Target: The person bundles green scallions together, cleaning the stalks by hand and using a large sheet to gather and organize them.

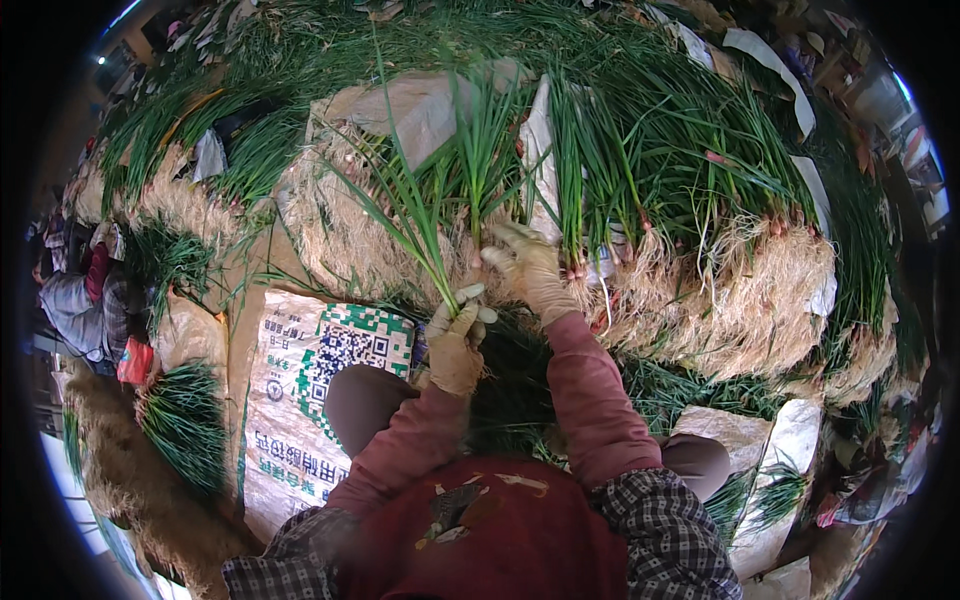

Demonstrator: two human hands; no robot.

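Observation:
In my left hand [457, 340], gloved in off-white, is a small bunch of green onions [432, 258]. Its fingers are closed round the lower stems, and the long leaves fan up and to the left. My right hand [530, 268], also gloved, reaches forward with its fingers apart, beside the stem bases of an upright clump of green onions [484, 150]. Whether the fingertips touch these stems I cannot tell. To the right of that hand lies a big heap of green onions [680, 150], its pale roots [750, 300] towards me.
A printed white sack [285, 400] lies at my left knee [365, 405]. More rooted bundles [190, 205] are piled at the far left. A tied bunch [185, 425] lies near another person [85, 290] at left. Sheets of sacking [775, 480] lie at right.

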